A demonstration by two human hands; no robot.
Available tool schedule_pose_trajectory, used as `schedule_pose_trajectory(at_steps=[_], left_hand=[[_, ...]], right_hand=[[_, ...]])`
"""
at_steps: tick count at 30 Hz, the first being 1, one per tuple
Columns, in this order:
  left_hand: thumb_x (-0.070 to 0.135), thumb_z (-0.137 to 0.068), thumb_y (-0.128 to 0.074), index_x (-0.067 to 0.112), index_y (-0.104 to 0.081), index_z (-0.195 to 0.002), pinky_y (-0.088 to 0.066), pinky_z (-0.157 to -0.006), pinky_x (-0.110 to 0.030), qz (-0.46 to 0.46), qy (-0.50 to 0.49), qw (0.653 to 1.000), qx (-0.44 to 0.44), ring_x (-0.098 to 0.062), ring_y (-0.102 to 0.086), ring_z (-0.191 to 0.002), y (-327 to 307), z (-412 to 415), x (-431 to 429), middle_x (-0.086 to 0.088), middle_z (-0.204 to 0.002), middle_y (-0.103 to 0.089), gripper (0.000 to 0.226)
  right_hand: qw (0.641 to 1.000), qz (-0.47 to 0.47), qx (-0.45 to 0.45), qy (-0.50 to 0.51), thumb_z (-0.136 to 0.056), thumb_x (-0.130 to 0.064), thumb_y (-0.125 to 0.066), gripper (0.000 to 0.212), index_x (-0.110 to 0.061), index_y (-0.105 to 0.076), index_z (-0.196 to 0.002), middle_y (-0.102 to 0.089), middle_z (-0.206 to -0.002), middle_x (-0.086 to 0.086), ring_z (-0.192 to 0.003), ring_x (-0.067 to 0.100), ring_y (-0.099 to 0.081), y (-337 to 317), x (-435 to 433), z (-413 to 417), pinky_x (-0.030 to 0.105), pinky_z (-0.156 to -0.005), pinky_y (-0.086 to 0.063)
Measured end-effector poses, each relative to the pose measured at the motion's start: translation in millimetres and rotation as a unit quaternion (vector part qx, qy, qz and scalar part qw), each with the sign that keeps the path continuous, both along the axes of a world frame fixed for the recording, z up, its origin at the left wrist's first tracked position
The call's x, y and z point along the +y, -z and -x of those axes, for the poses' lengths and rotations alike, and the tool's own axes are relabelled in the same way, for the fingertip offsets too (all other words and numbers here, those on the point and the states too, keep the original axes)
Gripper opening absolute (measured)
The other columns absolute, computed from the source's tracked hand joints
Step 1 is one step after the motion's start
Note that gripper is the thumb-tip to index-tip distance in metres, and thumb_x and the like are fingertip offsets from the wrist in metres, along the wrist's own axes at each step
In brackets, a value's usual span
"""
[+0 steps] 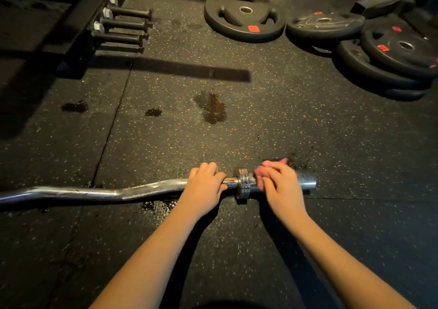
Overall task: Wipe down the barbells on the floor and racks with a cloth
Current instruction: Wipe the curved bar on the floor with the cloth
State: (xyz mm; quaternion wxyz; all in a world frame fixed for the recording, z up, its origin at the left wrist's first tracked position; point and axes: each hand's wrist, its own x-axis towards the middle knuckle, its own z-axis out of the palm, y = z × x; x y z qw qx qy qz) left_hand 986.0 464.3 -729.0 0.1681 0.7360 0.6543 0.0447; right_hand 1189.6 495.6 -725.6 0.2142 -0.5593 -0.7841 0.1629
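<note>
Chrome curl bar (94, 191) lies across rubber floor (166, 142), close to person. Left hand (206, 183) curled round bar just left of collar (244, 181), likely steadying it against rolling. Right hand (279, 180) wraps pink cloth (258, 177) round sleeve (305, 180) beside collar, set for wiping.

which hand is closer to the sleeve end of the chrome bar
Right. The right hand holds a pink cloth on the chrome curl bar's sleeve, just short of its end; the left hand grips the shaft beyond the ringed collar.
</note>
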Motion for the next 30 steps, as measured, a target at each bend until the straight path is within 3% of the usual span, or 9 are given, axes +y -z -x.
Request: schedule_pose_trajectory(at_steps=[2,4,7,12,17,19,22,25,30], left_hand=[[0.037,-0.101,-0.038,0.022,-0.051,-0.129,-0.026,-0.092,-0.033,0.002,-0.001,1.0,0.006,-0.02,-0.036,-0.114,0,0,1,0.001,-0.121,-0.043,0.034],[0.038,-0.101,-0.038,0.022,-0.05,-0.129,-0.026,-0.093,-0.033,0.0,-0.001,1.0,0.01,-0.02,-0.036,-0.115,-1,-1,1,0.001,-0.121,-0.043,0.034],[0.037,-0.101,-0.037,0.022,-0.05,-0.129,-0.026,-0.094,-0.033,-0.005,0.003,1.0,0.01,-0.02,-0.036,-0.114,0,0,2,0.001,-0.121,-0.043,0.034],[0.037,-0.101,-0.037,0.021,-0.051,-0.126,-0.027,-0.092,-0.034,-0.017,0.007,1.0,0.02,-0.022,-0.037,-0.113,2,1,4,0.0,-0.119,-0.044,0.034],[0.038,-0.101,-0.037,0.02,-0.051,-0.126,-0.027,-0.093,-0.034,-0.011,0.012,1.0,0.024,-0.022,-0.037,-0.114,2,2,6,0.0,-0.119,-0.044,0.034],[0.038,-0.101,-0.037,0.02,-0.051,-0.127,-0.026,-0.093,-0.034,-0.018,0.012,1.0,0.022,-0.022,-0.037,-0.114,3,2,6,0.0,-0.119,-0.044,0.034],[0.038,-0.101,-0.037,0.02,-0.05,-0.127,-0.025,-0.094,-0.034,-0.022,0.01,0.999,0.022,-0.022,-0.036,-0.115,2,2,7,0.0,-0.12,-0.044,0.034],[0.037,-0.101,-0.036,0.02,-0.049,-0.128,-0.025,-0.094,-0.034,-0.02,0.012,0.999,0.024,-0.021,-0.036,-0.115,1,2,6,0.0,-0.121,-0.044,0.034],[0.037,-0.102,-0.036,0.021,-0.048,-0.131,-0.025,-0.095,-0.033,-0.022,0.013,0.999,0.022,-0.021,-0.036,-0.116,2,1,7,0.001,-0.122,-0.044,0.036]], right_hand=[[0.997,0.027,0.064,-0.04,-0.092,-0.001,-0.053,0.028,-0.019,-0.072,-0.1,-0.067,-0.101,-0.008,-0.103,0.008,-0.057,-12,-5,7,0.01,-0.096,-0.035],[0.98,0.083,0.168,0.062,-0.094,0.002,-0.047,0.031,-0.021,-0.068,-0.091,-0.065,-0.082,-0.017,-0.088,-0.005,-0.06,-32,3,8,0.007,-0.09,-0.041],[0.937,0.08,0.279,0.194,-0.1,-0.006,-0.041,0.024,-0.013,-0.06,-0.114,-0.06,-0.085,-0.016,-0.081,-0.009,-0.06,-43,14,4,0.006,-0.074,-0.043],[0.986,0.089,0.135,0.037,-0.091,0.003,-0.041,0.027,-0.017,-0.057,-0.098,-0.068,-0.092,-0.004,-0.092,0.017,-0.064,-28,-4,19,0.036,-0.083,-0.051],[0.993,0.086,0.007,-0.076,-0.092,-0.02,-0.058,0.012,-0.013,-0.057,-0.082,-0.056,-0.087,-0.008,-0.089,0.014,-0.052,-27,10,17,0.033,-0.077,-0.04],[0.993,0.108,0.005,-0.041,-0.094,-0.015,-0.053,0.006,-0.017,-0.057,-0.097,-0.057,-0.098,-0.007,-0.093,0.014,-0.054,-24,20,22,0.032,-0.079,-0.041],[0.977,0.182,0.087,-0.068,-0.095,0.002,-0.037,0.044,-0.019,-0.054,-0.13,-0.053,-0.13,-0.007,-0.095,0.007,-0.06,-23,9,37,0.032,-0.096,-0.047],[0.981,0.103,0.005,-0.163,-0.089,0.004,-0.039,0.059,-0.024,-0.046,-0.141,-0.043,-0.144,-0.013,-0.131,0.0,-0.039,-19,-7,19,0.024,-0.113,-0.027],[0.995,0.088,-0.023,-0.037,-0.091,-0.01,-0.039,0.022,-0.013,-0.061,-0.091,-0.062,-0.084,-0.002,-0.084,0.02,-0.056,-9,32,28,0.038,-0.081,-0.045]])
